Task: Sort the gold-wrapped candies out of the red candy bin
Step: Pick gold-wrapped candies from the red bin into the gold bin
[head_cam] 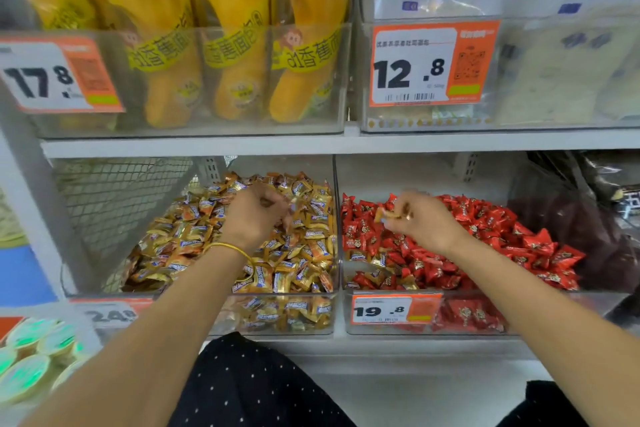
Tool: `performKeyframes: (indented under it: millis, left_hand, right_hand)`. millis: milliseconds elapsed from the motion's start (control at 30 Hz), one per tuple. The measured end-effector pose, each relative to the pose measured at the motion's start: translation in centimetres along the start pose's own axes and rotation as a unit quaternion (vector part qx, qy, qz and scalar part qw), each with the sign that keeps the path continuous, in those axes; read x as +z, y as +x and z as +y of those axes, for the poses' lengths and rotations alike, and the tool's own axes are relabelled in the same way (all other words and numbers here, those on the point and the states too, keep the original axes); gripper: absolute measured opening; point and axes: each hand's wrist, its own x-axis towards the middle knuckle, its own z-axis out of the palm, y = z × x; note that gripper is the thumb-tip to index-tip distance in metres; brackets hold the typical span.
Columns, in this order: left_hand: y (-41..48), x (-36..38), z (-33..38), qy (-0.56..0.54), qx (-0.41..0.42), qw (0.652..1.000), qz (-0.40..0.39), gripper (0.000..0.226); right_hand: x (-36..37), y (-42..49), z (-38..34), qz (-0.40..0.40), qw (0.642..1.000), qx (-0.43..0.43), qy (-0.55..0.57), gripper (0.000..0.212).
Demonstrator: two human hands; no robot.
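Head view: I am looking down at two clear bins set side by side on the lower shelf.
Right hand (420,218): mine, over the back left of the red candy bin (554,312); thumb and fingertips pinch one gold-wrapped candy (390,215) just above the red pile.
Left hand (256,215): over the gold candy bin (304,294), fingers curled down among the wrappers; I cannot tell whether they hold anything.
Red candies (502,229): heaped across the red bin, highest toward the back right.
Stray gold candies (377,260): several lie among the red ones near the bin's front left.
Bangle (228,248): gold, round my left wrist.
Price tag (394,309): orange and white, reads 19.8, on the red bin's front wall.
Upper shelf: banana-shaped bread packs (235,45) stand in a clear box.
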Motion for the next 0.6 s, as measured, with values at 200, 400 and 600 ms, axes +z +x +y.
performKeyframes:
  millis: [200,400,600]
  left_hand:
    - [-1.4,-1.0,0.4,0.031,0.078,0.996,0.019,0.022]
    - [-2.8,0.8,1.8,0.022,0.171,0.984,0.040,0.020]
    - [-2.4,5.2,3.1,0.042,0.248,0.967,-0.039,0.019]
  right_hand:
    - [-0.3,0.6,-10.0,-0.031,0.987,-0.069,0.142,0.024]
    - [-0.3,0.9,-9.3,-0.044,0.972,-0.006,0.231,0.027]
    - [0.6,1.1,-2.7,-0.113,0.979,0.072,0.156,0.022]
